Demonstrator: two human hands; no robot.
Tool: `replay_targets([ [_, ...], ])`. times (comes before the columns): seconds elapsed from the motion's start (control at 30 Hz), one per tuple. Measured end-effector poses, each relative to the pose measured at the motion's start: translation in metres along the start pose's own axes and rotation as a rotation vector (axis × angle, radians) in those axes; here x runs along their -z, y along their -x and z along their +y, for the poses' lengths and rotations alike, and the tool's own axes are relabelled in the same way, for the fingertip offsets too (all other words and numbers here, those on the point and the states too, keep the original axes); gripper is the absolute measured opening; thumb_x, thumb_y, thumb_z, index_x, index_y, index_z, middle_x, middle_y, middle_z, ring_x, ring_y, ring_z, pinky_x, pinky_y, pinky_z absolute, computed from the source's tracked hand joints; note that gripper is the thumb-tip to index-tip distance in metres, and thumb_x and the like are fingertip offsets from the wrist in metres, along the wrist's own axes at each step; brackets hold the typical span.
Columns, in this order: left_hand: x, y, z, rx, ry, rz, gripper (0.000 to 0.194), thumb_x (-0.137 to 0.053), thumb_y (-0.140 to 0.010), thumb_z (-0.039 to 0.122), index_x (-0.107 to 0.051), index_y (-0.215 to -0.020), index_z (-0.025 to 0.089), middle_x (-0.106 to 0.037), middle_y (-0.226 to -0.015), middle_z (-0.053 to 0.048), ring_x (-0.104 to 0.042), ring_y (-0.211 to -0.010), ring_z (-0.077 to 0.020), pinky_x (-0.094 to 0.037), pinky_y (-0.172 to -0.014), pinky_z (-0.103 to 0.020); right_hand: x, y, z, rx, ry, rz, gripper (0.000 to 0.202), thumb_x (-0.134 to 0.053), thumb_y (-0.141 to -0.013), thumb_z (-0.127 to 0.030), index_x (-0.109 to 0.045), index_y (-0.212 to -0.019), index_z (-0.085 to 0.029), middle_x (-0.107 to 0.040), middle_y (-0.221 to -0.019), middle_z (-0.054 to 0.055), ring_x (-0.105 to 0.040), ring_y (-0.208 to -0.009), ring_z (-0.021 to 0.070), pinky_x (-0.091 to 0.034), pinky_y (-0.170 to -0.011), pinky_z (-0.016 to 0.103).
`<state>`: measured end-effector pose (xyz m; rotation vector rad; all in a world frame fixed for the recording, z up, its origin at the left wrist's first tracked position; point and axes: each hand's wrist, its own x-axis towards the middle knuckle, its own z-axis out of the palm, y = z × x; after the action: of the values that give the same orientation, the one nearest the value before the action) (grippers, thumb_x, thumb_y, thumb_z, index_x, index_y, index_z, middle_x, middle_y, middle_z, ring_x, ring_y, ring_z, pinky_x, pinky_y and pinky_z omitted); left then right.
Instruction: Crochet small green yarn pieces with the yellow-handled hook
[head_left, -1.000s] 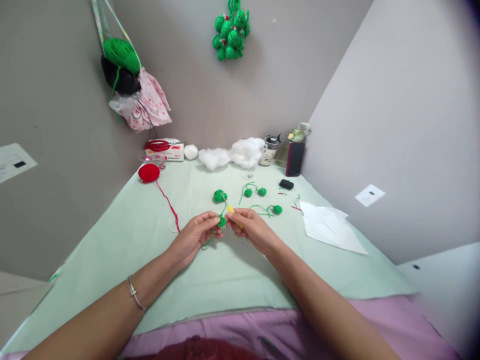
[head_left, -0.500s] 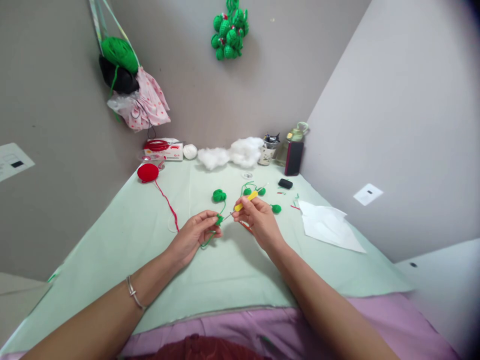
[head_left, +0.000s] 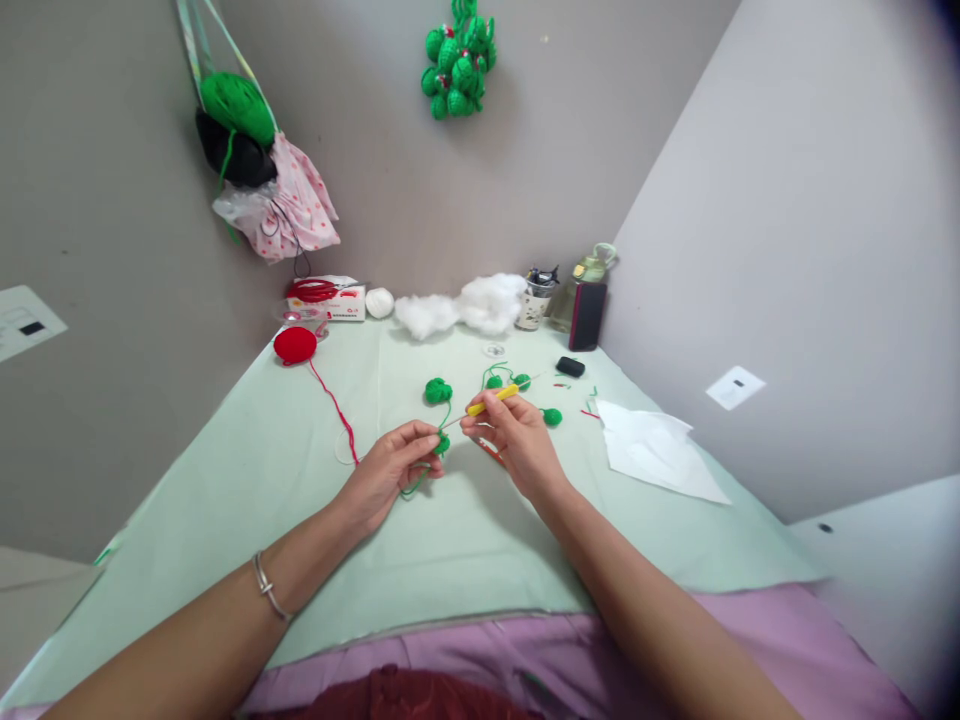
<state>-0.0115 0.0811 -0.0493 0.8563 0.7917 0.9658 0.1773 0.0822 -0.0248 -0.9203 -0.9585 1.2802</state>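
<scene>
My left hand (head_left: 391, 462) pinches a small green crochet piece (head_left: 442, 443) between thumb and fingers, with a green yarn tail hanging below it. In my right hand (head_left: 516, 440) is a crochet hook (head_left: 491, 400) with a yellow handle, gripped like a pen. Its thin metal shaft points left and its tip meets the top of the green piece. A strand of yarn runs from the piece up to a small green yarn ball (head_left: 439, 391) just beyond my hands. An orange-red tool (head_left: 491, 452) lies partly hidden behind my right hand.
Small green crocheted balls (head_left: 552, 417) lie past my right hand, near a black case (head_left: 571, 367). White paper (head_left: 660, 450) rests at right. A red yarn ball (head_left: 295, 345) sits at left. White stuffing (head_left: 491, 305), a cup of pens (head_left: 534, 305) and a phone (head_left: 588, 316) stand along the back.
The hook's handle has tipped to a flatter angle, and its tip has shifted slightly at the green piece. The green piece has turned a little in my left fingers.
</scene>
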Motion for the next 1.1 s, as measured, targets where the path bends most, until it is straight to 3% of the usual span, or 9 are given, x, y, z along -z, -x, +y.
replay_targets([
  [0.43,-0.002,0.001,0.003,0.005,-0.008,0.020,0.036,-0.096,-0.067,0.036,-0.076,-0.090,0.017,-0.067,-0.077,0.003,-0.064,-0.064,-0.0093,-0.057,-0.068,-0.022,0.001,0.001,-0.004,-0.015,-0.045,-0.038,0.023,-0.082,-0.074,-0.039,-0.075,-0.076,-0.018,-0.074,-0.086,0.004,-0.073,-0.076,0.0168,-0.061,-0.076,0.031],
  [0.53,0.000,0.000,0.002,0.006,-0.005,0.027,0.036,-0.096,-0.067,0.036,-0.076,-0.091,0.017,-0.068,-0.078,0.003,-0.065,-0.064,-0.0092,-0.057,-0.068,-0.022,0.002,0.000,-0.005,-0.008,-0.033,-0.018,0.024,-0.082,-0.075,-0.039,-0.074,-0.084,-0.018,-0.075,-0.085,0.003,-0.071,-0.073,0.0152,-0.059,-0.074,0.030],
  [0.63,0.001,-0.001,0.001,0.006,0.004,0.039,0.037,-0.096,-0.066,0.036,-0.076,-0.091,0.017,-0.068,-0.076,0.003,-0.066,-0.065,-0.0096,-0.056,-0.067,-0.021,0.005,-0.001,-0.007,-0.002,-0.009,0.014,0.045,-0.086,-0.074,-0.040,-0.070,-0.110,-0.019,-0.073,-0.072,-0.002,-0.062,-0.058,0.0106,-0.052,-0.061,0.025],
  [0.8,0.001,-0.002,0.001,0.009,0.016,0.049,0.035,-0.095,-0.067,0.034,-0.074,-0.088,0.016,-0.069,-0.078,0.002,-0.067,-0.067,-0.0098,-0.058,-0.071,-0.022,0.008,0.001,-0.011,-0.034,0.143,-0.001,0.088,-0.088,-0.073,-0.038,-0.049,-0.149,-0.018,-0.069,-0.061,-0.006,-0.045,-0.043,0.0070,-0.032,-0.046,0.022],
  [0.87,0.001,-0.001,0.001,0.011,0.019,0.048,0.034,-0.095,-0.068,0.034,-0.074,-0.088,0.016,-0.068,-0.077,0.002,-0.067,-0.067,-0.0099,-0.058,-0.072,-0.022,0.008,0.002,-0.012,-0.055,0.184,-0.072,0.078,-0.086,-0.075,-0.037,-0.056,-0.146,-0.019,-0.068,-0.060,-0.007,-0.042,-0.042,0.0066,-0.030,-0.046,0.022],
  [1.0,0.002,-0.001,0.001,0.010,0.024,0.046,0.033,-0.093,-0.071,0.033,-0.072,-0.090,0.017,-0.068,-0.075,0.002,-0.067,-0.066,-0.0109,-0.057,-0.070,-0.022,0.007,0.004,-0.012,-0.079,0.129,-0.184,0.029,-0.071,-0.083,-0.037,-0.078,-0.104,-0.018,-0.073,-0.066,0.000,-0.056,-0.051,0.0101,-0.043,-0.053,0.024],
  [1.1,0.001,-0.001,0.002,0.006,0.025,0.043,0.033,-0.093,-0.070,0.034,-0.072,-0.090,0.017,-0.067,-0.074,0.003,-0.067,-0.065,-0.0106,-0.057,-0.069,-0.022,0.007,0.003,-0.012,-0.050,0.077,-0.198,0.022,-0.070,-0.080,-0.034,-0.077,-0.096,-0.020,-0.079,-0.081,0.004,-0.067,-0.064,0.0139,-0.051,-0.061,0.027],
])
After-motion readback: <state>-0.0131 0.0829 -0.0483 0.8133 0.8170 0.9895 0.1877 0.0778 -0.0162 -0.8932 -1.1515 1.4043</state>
